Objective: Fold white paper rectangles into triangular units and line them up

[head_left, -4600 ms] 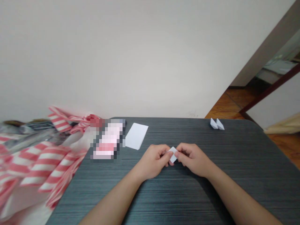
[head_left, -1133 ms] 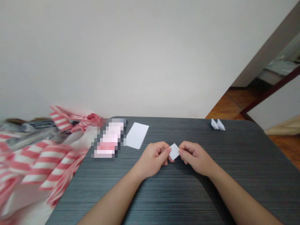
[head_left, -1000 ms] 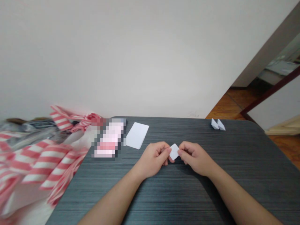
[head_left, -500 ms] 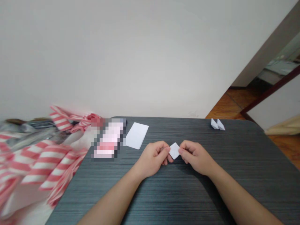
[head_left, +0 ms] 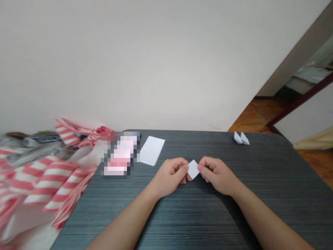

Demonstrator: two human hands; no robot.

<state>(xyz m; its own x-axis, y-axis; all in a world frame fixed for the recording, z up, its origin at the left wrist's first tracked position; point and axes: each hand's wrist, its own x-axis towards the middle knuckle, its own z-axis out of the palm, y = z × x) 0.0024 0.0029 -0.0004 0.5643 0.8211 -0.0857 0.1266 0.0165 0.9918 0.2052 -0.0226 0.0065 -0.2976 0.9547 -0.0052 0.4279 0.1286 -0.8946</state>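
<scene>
Between my two hands is a small piece of folded white paper (head_left: pixel 193 169), turned so that it looks like a diamond. My left hand (head_left: pixel 171 175) pinches its left corner between thumb and fingers. The right corner is gripped the same way by my right hand (head_left: pixel 217 174). Both hands are just above the dark table, and their fingertips cover the paper's side corners. Beyond my left hand lies a stack of white paper sheets (head_left: pixel 152 150). Two folded white paper shapes (head_left: pixel 241 138) with pointed tips stand side by side near the table's far right edge.
The dark, wood-grained table (head_left: pixel 166 222) reaches back to a pale wall (head_left: pixel 156 69). A blurred-out pink and white rectangle (head_left: pixel 121 152) lies left of the paper stack. Red-and-white striped cloth (head_left: pixel 52 177) is heaped beyond the table's left edge. Wooden floor (head_left: pixel 249 116) shows at right.
The folded paper has shifted very slightly down, and its face looks plainer now. Both hands keep their pinch and have hardly moved.
</scene>
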